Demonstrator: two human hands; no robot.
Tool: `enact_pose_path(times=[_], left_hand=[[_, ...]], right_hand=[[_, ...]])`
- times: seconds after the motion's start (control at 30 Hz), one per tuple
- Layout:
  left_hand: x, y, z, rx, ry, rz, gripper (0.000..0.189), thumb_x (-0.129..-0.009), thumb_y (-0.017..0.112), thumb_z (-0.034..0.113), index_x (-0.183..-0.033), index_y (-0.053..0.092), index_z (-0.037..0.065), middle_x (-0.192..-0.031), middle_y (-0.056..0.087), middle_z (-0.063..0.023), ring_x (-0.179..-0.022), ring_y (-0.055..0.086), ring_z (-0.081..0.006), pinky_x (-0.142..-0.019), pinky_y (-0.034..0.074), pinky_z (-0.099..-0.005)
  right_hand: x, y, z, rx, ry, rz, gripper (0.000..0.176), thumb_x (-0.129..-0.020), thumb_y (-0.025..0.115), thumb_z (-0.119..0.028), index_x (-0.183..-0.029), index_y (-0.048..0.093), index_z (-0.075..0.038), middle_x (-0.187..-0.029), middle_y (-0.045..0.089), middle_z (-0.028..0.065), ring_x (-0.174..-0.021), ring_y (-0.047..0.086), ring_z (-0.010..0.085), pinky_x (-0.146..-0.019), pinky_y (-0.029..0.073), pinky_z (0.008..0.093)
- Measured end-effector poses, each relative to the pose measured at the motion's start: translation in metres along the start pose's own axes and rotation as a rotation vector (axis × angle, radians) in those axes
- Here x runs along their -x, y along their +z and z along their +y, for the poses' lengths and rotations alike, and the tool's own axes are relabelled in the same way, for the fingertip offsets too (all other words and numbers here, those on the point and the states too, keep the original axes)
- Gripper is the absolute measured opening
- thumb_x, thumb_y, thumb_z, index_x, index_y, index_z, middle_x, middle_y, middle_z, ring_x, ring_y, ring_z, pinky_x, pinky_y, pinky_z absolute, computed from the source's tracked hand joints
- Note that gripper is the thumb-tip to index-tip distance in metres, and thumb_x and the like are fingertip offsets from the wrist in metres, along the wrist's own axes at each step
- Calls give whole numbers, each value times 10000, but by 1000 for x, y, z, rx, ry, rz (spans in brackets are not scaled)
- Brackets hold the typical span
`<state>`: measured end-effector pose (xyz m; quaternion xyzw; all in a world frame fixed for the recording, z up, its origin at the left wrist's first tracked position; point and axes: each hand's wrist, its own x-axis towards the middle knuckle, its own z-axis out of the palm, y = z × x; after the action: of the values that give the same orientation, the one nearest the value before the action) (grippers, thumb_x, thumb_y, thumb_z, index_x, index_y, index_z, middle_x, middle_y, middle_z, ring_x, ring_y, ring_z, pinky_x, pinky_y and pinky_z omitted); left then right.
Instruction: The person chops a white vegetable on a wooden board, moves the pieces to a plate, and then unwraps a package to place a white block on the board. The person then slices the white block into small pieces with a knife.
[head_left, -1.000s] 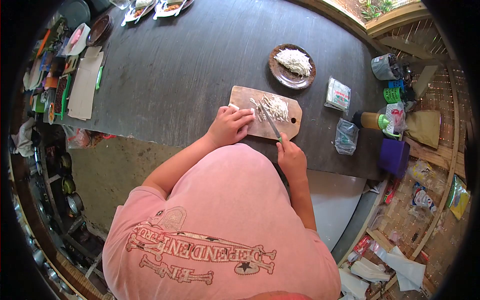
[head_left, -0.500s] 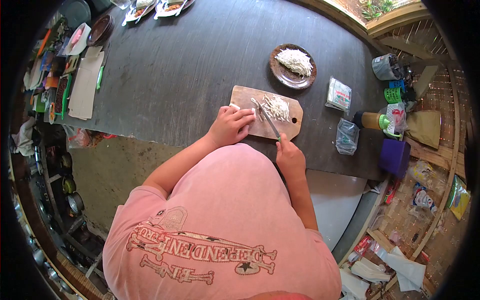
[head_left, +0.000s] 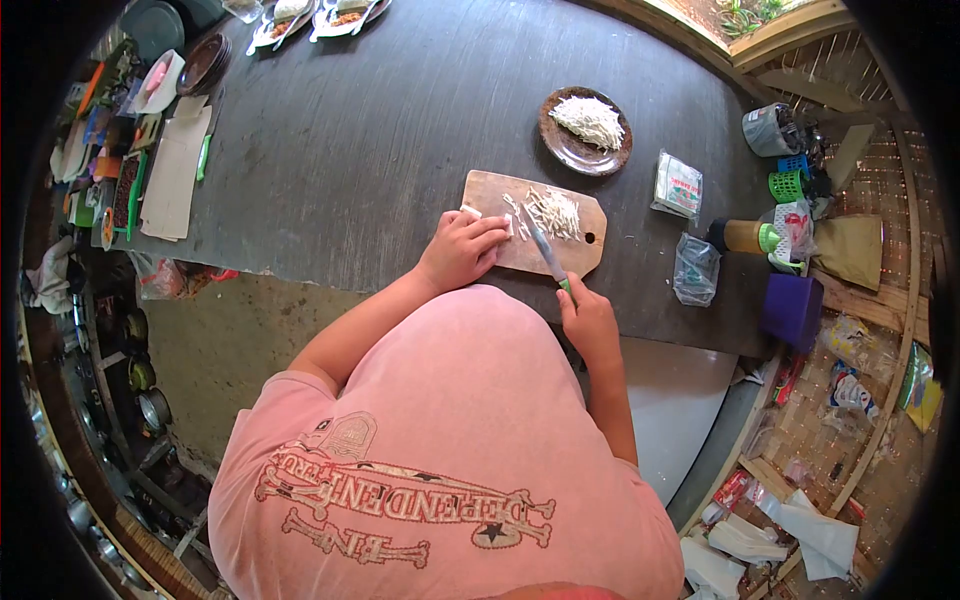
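My left hand [head_left: 460, 250] is curled over a pale white piece of food [head_left: 470, 211] at the left of a wooden cutting board [head_left: 580, 258]. Its fingers mostly hide the piece, whose kind I cannot make out. In my right hand [head_left: 591, 320] is a knife [head_left: 545, 247] with a green handle, its blade angled across the board. Thin white strips [head_left: 553, 214] lie heaped to the right of the blade, and a few loose ones sit beside its tip. Beyond the board, a brown plate [head_left: 550, 140] bears a mound of similar white strips [head_left: 588, 122].
At the right are a white packet [head_left: 678, 185], a clear plastic bag [head_left: 696, 270], a green-lidded jar [head_left: 743, 237] and a purple box [head_left: 792, 312]. Filled white dishes [head_left: 345, 20] stand at the far edge. Cardboard [head_left: 172, 180] and a green-handled utensil [head_left: 204, 157] lie left.
My right hand has shifted slightly right and down, drawing the knife away from the white piece, and more of its green handle shows. The left hand stays in place.
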<state>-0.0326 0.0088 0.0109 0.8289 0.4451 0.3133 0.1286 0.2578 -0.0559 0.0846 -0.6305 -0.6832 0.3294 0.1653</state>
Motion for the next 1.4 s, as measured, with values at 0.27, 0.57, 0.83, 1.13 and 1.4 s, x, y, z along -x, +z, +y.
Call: enact_pose_path(times=[0.27, 0.57, 0.83, 1.13, 1.4], left_hand=[[0, 0, 4, -29, 15, 18, 355, -891, 804, 128, -1236, 794, 208, -1428, 749, 67, -1153, 682, -200, -1076, 460, -446], [3, 8, 1, -113, 43, 30, 408, -899, 777, 143, -1302, 773, 201, -1447, 737, 68, -1155, 670, -202, -1074, 467, -451], [2, 5, 2, -106, 45, 29, 441, -889, 779, 140, -1326, 762, 197, -1423, 734, 61, -1150, 671, -199, -1056, 468, -450], [3, 6, 1, -116, 38, 27, 430, -884, 785, 148, -1311, 765, 196, -1393, 732, 53, -1167, 672, -201, -1062, 467, -452], [4, 9, 1, -110, 31, 40, 397, -898, 784, 156, -1294, 770, 193, -1377, 742, 53, -1166, 674, -199, -1064, 470, -450]], right_hand=[[11, 26, 2, 113, -37, -3, 350, -1092, 680, -232, -1408, 656, -85, -913, 766, 227, -868, 750, 462, -752, 582, 590], [13, 32, -5, 131, -52, 37, 329, -1098, 672, -191, -1406, 649, -77, -935, 757, 242, -869, 737, 476, -745, 565, 586], [13, 33, -9, 150, -38, 36, 319, -1108, 661, -191, -1405, 643, -77, -922, 754, 241, -862, 733, 482, -735, 558, 593], [14, 32, -14, 131, -42, 43, 304, -1113, 653, -190, -1394, 641, -75, -929, 753, 253, -865, 729, 495, -738, 554, 602], [15, 38, -8, 148, -45, 28, 286, -1119, 640, -184, -1386, 632, -83, -916, 748, 247, -855, 725, 494, -738, 551, 603]])
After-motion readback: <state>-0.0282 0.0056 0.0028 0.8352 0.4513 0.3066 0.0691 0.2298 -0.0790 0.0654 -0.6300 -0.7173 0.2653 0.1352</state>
